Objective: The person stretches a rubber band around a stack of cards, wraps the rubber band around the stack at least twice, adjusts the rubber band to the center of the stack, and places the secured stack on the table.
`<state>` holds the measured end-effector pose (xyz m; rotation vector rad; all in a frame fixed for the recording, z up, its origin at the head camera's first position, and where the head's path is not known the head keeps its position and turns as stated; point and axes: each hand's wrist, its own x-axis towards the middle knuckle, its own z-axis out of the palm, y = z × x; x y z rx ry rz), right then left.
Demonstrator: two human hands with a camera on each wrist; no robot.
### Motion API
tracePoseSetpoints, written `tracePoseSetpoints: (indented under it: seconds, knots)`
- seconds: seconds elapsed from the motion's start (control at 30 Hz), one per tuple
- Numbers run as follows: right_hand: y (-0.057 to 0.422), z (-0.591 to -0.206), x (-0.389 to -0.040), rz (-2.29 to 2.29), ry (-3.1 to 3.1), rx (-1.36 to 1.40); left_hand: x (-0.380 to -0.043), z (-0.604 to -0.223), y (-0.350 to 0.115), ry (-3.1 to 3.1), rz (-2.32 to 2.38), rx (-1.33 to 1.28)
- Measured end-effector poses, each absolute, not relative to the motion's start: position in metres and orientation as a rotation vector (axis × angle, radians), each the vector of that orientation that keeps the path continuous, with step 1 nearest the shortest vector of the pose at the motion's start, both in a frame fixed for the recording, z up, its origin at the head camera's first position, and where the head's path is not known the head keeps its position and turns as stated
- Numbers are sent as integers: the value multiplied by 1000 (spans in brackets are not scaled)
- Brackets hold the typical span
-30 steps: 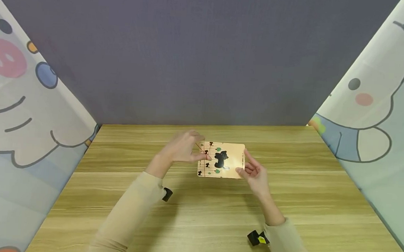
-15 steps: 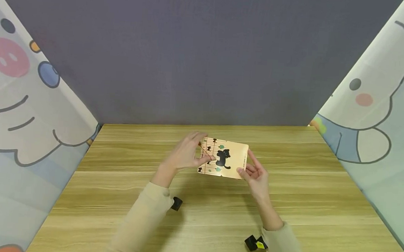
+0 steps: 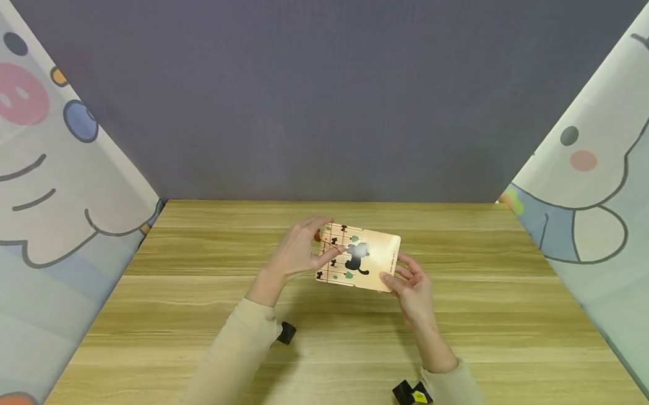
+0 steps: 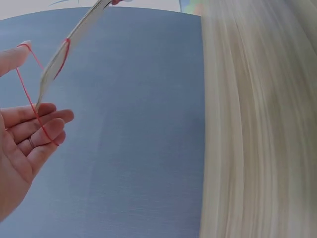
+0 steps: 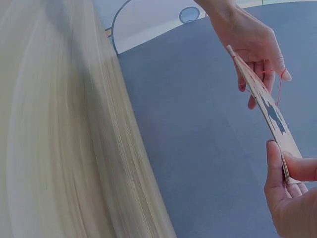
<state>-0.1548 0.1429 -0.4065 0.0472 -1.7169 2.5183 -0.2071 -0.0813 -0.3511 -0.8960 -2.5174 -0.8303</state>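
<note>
A thin pale-orange notebook [image 3: 380, 246] with a black cat on its cover is held above the table in the head view. My right hand [image 3: 416, 292] pinches its right end, thumb on the cover and fingers behind. At the other end my left hand [image 3: 297, 250] spreads its thumb and fingers, stretching a red rubber band [image 4: 25, 89]. One strand loops over the thumb tip, and another crosses the fingers in the left wrist view. The band also runs round the notebook. Seen from the right wrist, the left fingers [image 5: 269, 77] reach behind the notebook's far end.
The wood-grain table [image 3: 463, 310] lies beneath both hands. A dark grey partition [image 3: 331, 91] rises along its back edge, with cartoon-print curtains [image 3: 594, 163] on both sides. Black wrist-worn devices [image 3: 404, 393] stick out beside the sleeves.
My left hand has shifted slightly right, its thumb lying farther over the cover. The notebook has tilted a little, right end lower. The right forefinger has slid down along the edge.
</note>
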Motion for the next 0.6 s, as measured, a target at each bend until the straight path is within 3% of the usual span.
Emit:
tracePoseSetpoints:
  seconds: [0.37,0.6]
  knots:
    - [144,-403,-161,2430,-1796,58,-209,-341,-78,-2667,-729,-735]
    - [145,-398,-166,2427,-1797,3,-209,-336,-76,-2695,-776,-790]
